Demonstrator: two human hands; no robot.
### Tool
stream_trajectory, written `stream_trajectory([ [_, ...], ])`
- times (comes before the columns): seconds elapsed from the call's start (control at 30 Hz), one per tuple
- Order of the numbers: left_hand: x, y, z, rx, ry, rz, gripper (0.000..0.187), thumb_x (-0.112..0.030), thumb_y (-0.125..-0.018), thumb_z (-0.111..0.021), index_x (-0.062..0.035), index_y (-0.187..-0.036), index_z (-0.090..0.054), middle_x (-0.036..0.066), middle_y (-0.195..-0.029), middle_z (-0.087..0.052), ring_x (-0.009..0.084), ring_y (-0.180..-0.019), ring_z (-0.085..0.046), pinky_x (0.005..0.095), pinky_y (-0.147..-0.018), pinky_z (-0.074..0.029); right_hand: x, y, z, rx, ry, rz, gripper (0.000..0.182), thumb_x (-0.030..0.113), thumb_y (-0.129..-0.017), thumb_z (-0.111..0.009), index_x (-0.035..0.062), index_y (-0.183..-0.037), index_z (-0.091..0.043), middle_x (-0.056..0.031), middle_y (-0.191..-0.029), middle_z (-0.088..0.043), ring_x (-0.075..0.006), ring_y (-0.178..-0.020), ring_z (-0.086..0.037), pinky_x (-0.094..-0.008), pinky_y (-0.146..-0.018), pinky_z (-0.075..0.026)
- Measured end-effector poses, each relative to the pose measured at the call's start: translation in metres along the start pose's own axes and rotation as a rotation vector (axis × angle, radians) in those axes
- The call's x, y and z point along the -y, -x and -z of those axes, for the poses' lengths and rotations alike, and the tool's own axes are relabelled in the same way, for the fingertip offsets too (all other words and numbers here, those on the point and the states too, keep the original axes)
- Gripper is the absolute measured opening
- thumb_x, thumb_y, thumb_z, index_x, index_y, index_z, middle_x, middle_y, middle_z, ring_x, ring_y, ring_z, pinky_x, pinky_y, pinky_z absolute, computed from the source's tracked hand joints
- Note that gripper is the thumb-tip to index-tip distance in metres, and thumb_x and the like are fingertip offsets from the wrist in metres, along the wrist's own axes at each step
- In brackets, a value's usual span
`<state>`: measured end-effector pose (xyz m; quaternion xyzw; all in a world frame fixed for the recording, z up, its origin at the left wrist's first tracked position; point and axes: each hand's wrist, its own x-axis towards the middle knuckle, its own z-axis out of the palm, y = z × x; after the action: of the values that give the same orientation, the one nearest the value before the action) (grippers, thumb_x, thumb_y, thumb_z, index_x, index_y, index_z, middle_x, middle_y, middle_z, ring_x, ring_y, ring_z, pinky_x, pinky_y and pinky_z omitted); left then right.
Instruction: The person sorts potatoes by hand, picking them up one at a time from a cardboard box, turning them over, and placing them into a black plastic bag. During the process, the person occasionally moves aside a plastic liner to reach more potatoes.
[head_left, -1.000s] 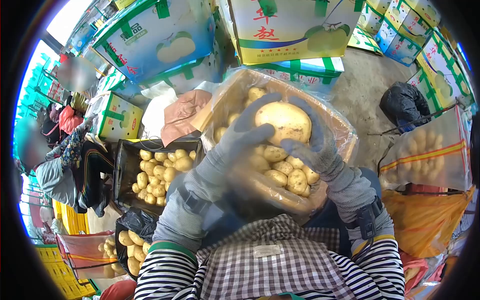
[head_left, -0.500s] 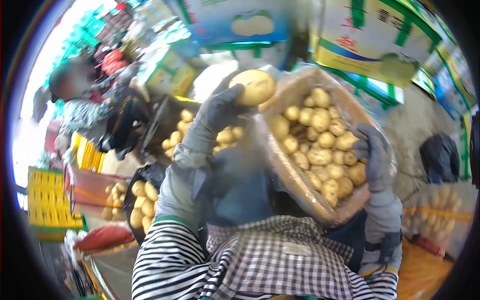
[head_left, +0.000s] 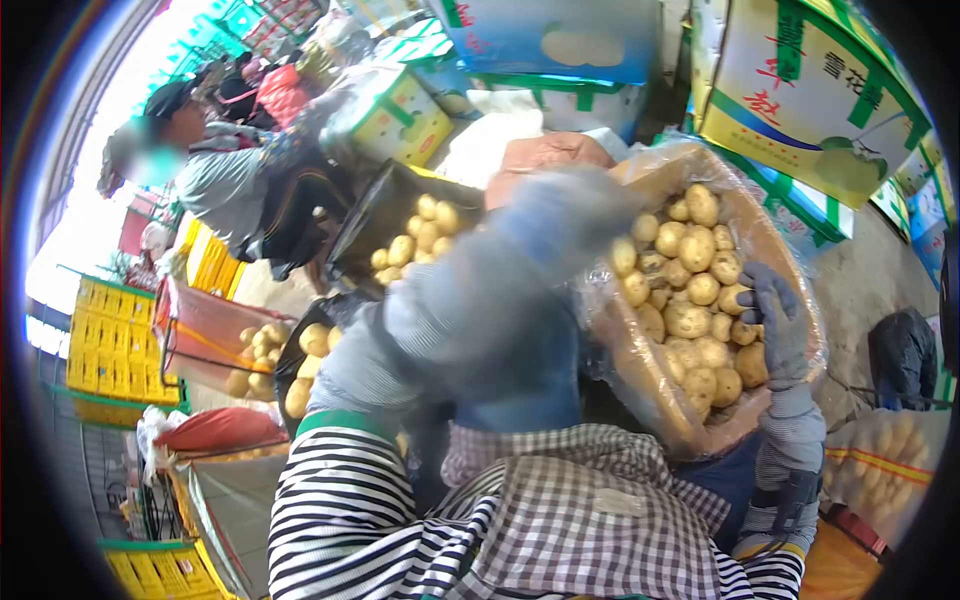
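A plastic-lined cardboard box point(head_left: 648, 392) full of yellow potatoes point(head_left: 692, 288) rests tilted on my lap. My right hand point(head_left: 776, 322), in a grey glove, grips the box's right edge over the plastic. My left hand point(head_left: 572, 212), also gloved, is a motion blur in front of the box's upper left corner; no potato shows in it, and its fingers cannot be made out. Left of it stands a black crate point(head_left: 362, 232) holding more potatoes.
A black bag point(head_left: 292, 352) of potatoes and a clear sack point(head_left: 196, 332) sit at my lower left, with yellow crates point(head_left: 104, 352) beyond. Another person point(head_left: 232, 182) crouches at the upper left. Printed cartons point(head_left: 792, 82) are stacked behind. A potato sack point(head_left: 886, 448) lies at the right.
My left hand held a large potato out over the black crate; now it swings back toward the box with no potato visible. My view has turned further left. My right hand stays on the box edge.
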<state>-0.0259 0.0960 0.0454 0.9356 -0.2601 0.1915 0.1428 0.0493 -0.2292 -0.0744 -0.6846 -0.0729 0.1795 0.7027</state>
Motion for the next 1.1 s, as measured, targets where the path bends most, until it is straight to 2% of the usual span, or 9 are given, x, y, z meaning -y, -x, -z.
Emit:
stream_trajectory([
  [0.07,-0.084,-0.041,0.028,0.263,0.130,-0.244,0.028,-0.023,-0.072,-0.069,-0.0058,-0.094,-0.068,0.014,-0.097,-0.066,0.0279,-0.090,-0.065,0.0397,-0.078,-0.053,-0.001,0.000,0.007,0.043,0.065,-0.044,0.034,0.016,-0.098,-0.050,0.0030,-0.129,-0.058,-0.0067,-0.110,-0.064,-0.0071,-0.083,-0.057,-0.0194,-0.067,-0.048],
  [0.17,-0.143,-0.061,0.003,0.329,0.236,-0.398,0.028,-0.022,-0.074,-0.068,-0.0047,-0.095,-0.068,0.013,-0.096,-0.067,0.0264,-0.088,-0.065,0.0383,-0.077,-0.053,0.000,-0.007,0.018,0.091,0.181,-0.018,0.035,0.016,-0.099,-0.050,0.0037,-0.131,-0.057,-0.0049,-0.112,-0.064,-0.0073,-0.087,-0.057,-0.0184,-0.065,-0.047],
  [0.3,-0.170,-0.067,-0.038,0.348,0.319,-0.369,0.027,-0.022,-0.077,-0.068,-0.0032,-0.096,-0.068,0.012,-0.095,-0.067,0.0243,-0.086,-0.064,0.0365,-0.076,-0.052,-0.014,-0.007,0.021,0.097,0.371,0.248,0.035,0.021,-0.100,-0.049,0.0032,-0.129,-0.059,-0.0045,-0.116,-0.064,-0.0092,-0.094,-0.059,-0.0201,-0.070,-0.048],
  [0.43,-0.176,-0.074,-0.059,0.348,0.414,-0.328,0.027,-0.022,-0.080,-0.067,-0.0017,-0.098,-0.068,0.011,-0.094,-0.068,0.0223,-0.085,-0.064,0.0346,-0.074,-0.052,0.004,0.003,0.021,0.043,0.282,0.117,0.035,0.023,-0.101,-0.047,0.0028,-0.126,-0.060,-0.0060,-0.120,-0.064,-0.0104,-0.097,-0.060,-0.0228,-0.076,-0.048],
  [0.6,-0.166,-0.083,-0.081,0.346,0.580,-0.246,0.027,-0.021,-0.084,-0.067,0.0002,-0.099,-0.067,0.010,-0.093,-0.068,0.0197,-0.082,-0.064,0.0323,-0.073,-0.052,0.000,0.005,0.022,0.077,0.240,0.193,0.037,0.025,-0.102,-0.046,0.0031,-0.128,-0.059,-0.0054,-0.122,-0.063,-0.0093,-0.096,-0.059,-0.0225,-0.076,-0.047],
  [0.77,-0.119,-0.094,-0.092,0.203,0.770,-0.020,0.027,-0.021,-0.087,-0.066,0.0021,-0.101,-0.067,0.009,-0.092,-0.069,0.0171,-0.080,-0.063,0.0299,-0.071,-0.051,0.013,-0.001,0.018,0.171,0.247,0.115,0.037,0.024,-0.099,-0.051,0.0030,-0.128,-0.059,-0.0047,-0.119,-0.064,-0.0098,-0.094,-0.059,-0.0235,-0.075,-0.048],
  [0.9,-0.038,-0.086,-0.091,-0.097,0.896,0.413,0.027,-0.021,-0.090,-0.065,0.0036,-0.102,-0.067,0.008,-0.091,-0.070,0.0151,-0.078,-0.063,0.0281,-0.070,-0.051,-0.020,-0.012,0.010,0.061,0.104,-0.021,0.040,0.020,-0.093,-0.059,0.0052,-0.130,-0.058,-0.0019,-0.112,-0.065,-0.0076,-0.089,-0.060,-0.0206,-0.072,-0.047],
  [1.0,0.035,-0.064,-0.083,-0.417,1.086,0.769,0.025,-0.017,-0.092,-0.064,0.0061,-0.100,-0.067,0.010,-0.091,-0.069,0.0165,-0.080,-0.065,0.0252,-0.072,-0.053,-0.041,-0.029,0.005,0.058,0.254,-0.066,0.034,0.021,-0.092,-0.061,0.0021,-0.121,-0.063,-0.0020,-0.105,-0.066,-0.0070,-0.083,-0.059,-0.0211,-0.068,-0.048],
  [1.1,0.041,-0.059,-0.065,-0.554,1.340,0.798,0.027,-0.018,-0.092,-0.062,0.0058,-0.104,-0.064,0.010,-0.086,-0.066,0.0193,-0.079,-0.065,0.0276,-0.075,-0.054,-0.093,-0.050,-0.006,0.119,0.372,-0.123,0.036,0.026,-0.093,-0.062,0.0024,-0.120,-0.063,-0.0024,-0.100,-0.066,-0.0087,-0.079,-0.059,-0.0214,-0.065,-0.049],
])
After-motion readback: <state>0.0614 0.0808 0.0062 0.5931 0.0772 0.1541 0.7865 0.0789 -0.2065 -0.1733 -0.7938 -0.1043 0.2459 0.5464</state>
